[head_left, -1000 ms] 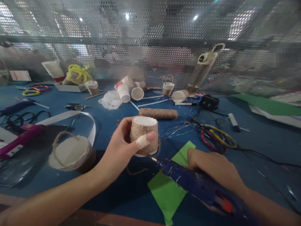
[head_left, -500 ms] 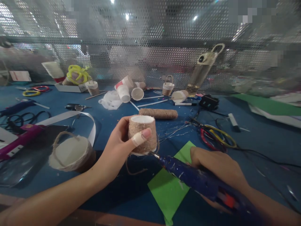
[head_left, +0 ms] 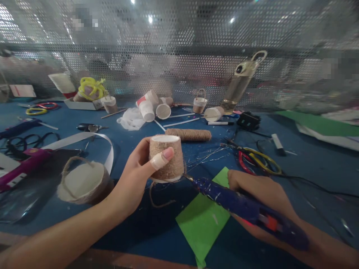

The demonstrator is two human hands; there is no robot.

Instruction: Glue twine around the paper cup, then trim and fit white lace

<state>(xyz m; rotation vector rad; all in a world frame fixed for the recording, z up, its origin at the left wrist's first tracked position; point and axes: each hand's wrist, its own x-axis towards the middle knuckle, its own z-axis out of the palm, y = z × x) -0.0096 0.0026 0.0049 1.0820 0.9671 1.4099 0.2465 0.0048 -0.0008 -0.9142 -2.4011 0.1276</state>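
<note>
While the blue table (head_left: 316, 149) and most of its clutter match the picture from 1 second ago, the middle has shifted. Blue glue gun (head_left: 238, 209) is in the right hand (head_left: 258, 190), fist clamped round it, some fingers hidden. Its nozzle (head_left: 189, 178) was at the cup's lower front, now at the lower right edge; contact too small to tell. Left hand (head_left: 134, 168) clamped on the cup (head_left: 169, 166), thumb across the front. Cup has moved a bit left, held roughly upright over mid-table, nearer than the twine roll, white inside showing. Loose twine end (head_left: 161, 205) below it.

Counts, big to small: 1 mesh panel (head_left: 174, 67) behind; 1 bottle (head_left: 238, 87), tilted, back right; 2 green sheets (head_left: 204, 220), 1 below the gun, 1 far right; 1 purple tool (head_left: 25, 166), left; 3 handled cups (head_left: 101, 188), 1 front left, 2 at back; 1 twine roll (head_left: 190, 135), lying behind the cup; 2 pairs of scissors (head_left: 255, 164), 1 right, 1 far left; 1 black adapter (head_left: 249, 120); 1 bandage (head_left: 158, 161), left thumb.
</note>
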